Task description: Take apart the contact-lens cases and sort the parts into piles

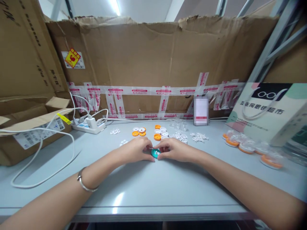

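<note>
A small round teal disc (155,153) with whitish bits on its top lies on the grey-white table between my hands. My left hand (137,149) has thumb and fingers closed at the disc's left edge. From the other side, the fingers of my right hand (174,150) pinch the disc's right rim. Just behind them are orange and white round rings (157,137) and more orange and white discs (139,131). Small white plastic pieces (199,137) lie in a pile to the right, with another heap of white parts (179,136) closer to my right hand.
Clear domed pieces on orange and white bases (249,146) stand at the right, before a paper bag (266,111). A power strip (92,126) with white cables and an open carton (35,127) occupy the left. A phone (201,110) leans against the cardboard wall (153,57).
</note>
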The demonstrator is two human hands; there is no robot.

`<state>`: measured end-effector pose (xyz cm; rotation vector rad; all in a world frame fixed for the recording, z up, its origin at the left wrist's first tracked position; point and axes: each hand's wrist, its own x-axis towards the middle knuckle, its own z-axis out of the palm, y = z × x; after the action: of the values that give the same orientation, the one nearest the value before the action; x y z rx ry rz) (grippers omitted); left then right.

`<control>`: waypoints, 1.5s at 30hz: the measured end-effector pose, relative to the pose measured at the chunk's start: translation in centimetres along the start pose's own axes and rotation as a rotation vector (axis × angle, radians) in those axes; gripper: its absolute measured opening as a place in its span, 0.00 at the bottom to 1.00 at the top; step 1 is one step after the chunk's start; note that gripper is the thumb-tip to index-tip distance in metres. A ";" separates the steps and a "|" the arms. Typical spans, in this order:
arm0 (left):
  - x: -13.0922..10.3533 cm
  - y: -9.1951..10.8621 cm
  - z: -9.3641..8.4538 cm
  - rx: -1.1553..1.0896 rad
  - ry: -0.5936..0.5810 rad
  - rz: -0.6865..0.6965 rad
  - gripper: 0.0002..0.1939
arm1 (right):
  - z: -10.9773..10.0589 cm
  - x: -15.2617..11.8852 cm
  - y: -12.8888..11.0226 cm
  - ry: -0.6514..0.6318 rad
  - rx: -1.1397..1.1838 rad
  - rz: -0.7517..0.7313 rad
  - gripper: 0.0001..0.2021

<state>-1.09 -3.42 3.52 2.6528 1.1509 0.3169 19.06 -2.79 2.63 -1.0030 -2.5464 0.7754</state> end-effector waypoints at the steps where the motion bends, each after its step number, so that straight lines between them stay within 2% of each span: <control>1: 0.1 0.0 0.4 -0.020 0.023 -0.003 0.20 | 0.0 0.0 0.0 0.001 -0.012 -0.018 0.13; 5: 0.4 -0.1 1.3 -0.084 0.083 -0.006 0.19 | 0.0 0.0 -0.2 -0.002 -0.028 -0.044 0.11; 10: 0.2 0.1 1.2 -0.122 0.080 0.008 0.15 | -0.2 -0.3 -0.8 0.033 0.063 0.043 0.15; 13: 0.1 0.4 1.1 -0.139 0.070 0.020 0.15 | -0.4 -0.4 -0.8 0.026 0.078 0.044 0.12; 19: 0.4 0.5 1.3 -0.131 0.072 0.042 0.14 | -0.4 -0.3 -0.4 0.032 -0.015 0.017 0.09; 23: 0.6 0.7 1.3 -0.126 0.055 0.050 0.11 | -0.7 -0.1 -1.3 0.033 -0.145 0.062 0.07; 31: 0.9 0.9 1.0 -0.124 0.054 0.036 0.09 | -1.3 0.6 -2.4 -0.066 -0.299 0.138 0.05; 38: 0.9 0.9 1.0 -0.114 0.055 0.044 0.09 | 0.7 0.6 -2.7 0.063 -0.578 0.055 0.06; 45: 0.4 1.0 1.5 -0.111 0.037 0.041 0.11 | 0.7 -0.3 -2.7 0.091 -0.426 0.074 0.05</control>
<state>0.30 -4.01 2.49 2.5869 1.0583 0.4265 17.55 -4.93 3.61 -1.2289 -2.6634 0.1948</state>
